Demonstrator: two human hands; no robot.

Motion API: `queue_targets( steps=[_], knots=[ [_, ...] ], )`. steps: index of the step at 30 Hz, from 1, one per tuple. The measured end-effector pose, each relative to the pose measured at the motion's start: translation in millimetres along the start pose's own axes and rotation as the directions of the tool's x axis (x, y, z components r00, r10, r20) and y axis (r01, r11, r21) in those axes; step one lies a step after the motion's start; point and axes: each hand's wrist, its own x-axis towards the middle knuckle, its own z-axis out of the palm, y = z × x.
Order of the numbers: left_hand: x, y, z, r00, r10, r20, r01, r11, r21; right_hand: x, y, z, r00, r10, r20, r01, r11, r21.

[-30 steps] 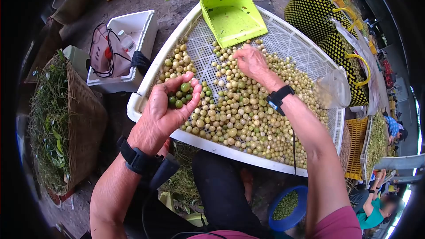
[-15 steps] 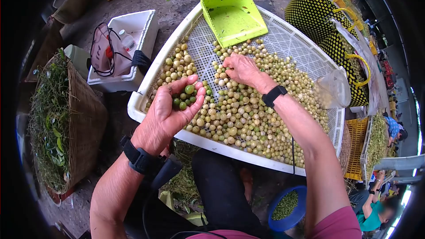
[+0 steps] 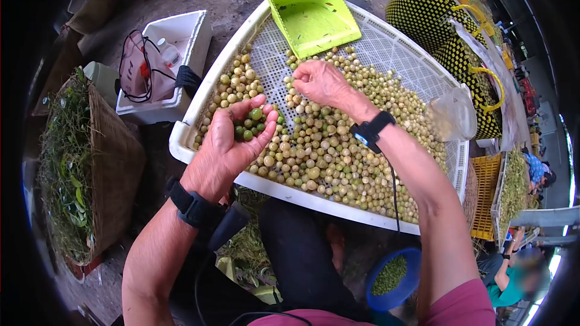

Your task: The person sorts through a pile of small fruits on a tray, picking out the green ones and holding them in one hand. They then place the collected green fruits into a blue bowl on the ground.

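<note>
My left hand (image 3: 232,139) is cupped, palm up, around several green fruits (image 3: 249,125) over the left part of a white mesh tray (image 3: 314,204). Many small round yellowish fruits (image 3: 338,154) lie spread in the tray. Over its upper middle, my right hand (image 3: 320,83) has its fingers bent and pressed together among the fruits; anything between the fingertips is hidden. A lime green dustpan (image 3: 317,18) rests at the tray's far edge, just beyond my right hand.
A clear plastic container (image 3: 453,116) lies at the tray's right end. Left are a white foam box (image 3: 196,42) and a wicker basket (image 3: 118,163) of plants. A blue bowl (image 3: 411,274) is below. A co-worker (image 3: 513,278) sits at lower right.
My right hand has moved slightly left and its fingers have drawn closer together. The left hand still cups the green fruits. The whole view has shifted a little.
</note>
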Motion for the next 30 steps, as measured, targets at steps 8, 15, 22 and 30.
queue_targets(
  steps=[8,15,22,30],
  knots=[
    [7.4,-13.4,5.5,0.995,-0.079,0.058,0.082,0.995,-0.055,-36.3,-15.6,-22.3,0.999,-0.032,0.041,0.023,0.979,0.2],
    [4.0,-15.2,10.1,0.995,-0.061,0.079,0.063,0.998,-0.029,-50.9,33.4,11.2,0.98,0.18,-0.084,-0.192,0.967,-0.17],
    [2.4,-9.1,10.8,0.997,-0.036,0.073,0.038,0.999,-0.029,-59.8,34.7,-14.4,0.962,0.274,-0.018,-0.25,0.901,0.355],
    [0.7,7.3,13.1,0.991,0.06,0.117,-0.052,0.996,-0.068,-92.7,-28.5,0.9,0.979,0.205,-0.017,-0.143,0.736,0.662]
  ],
)
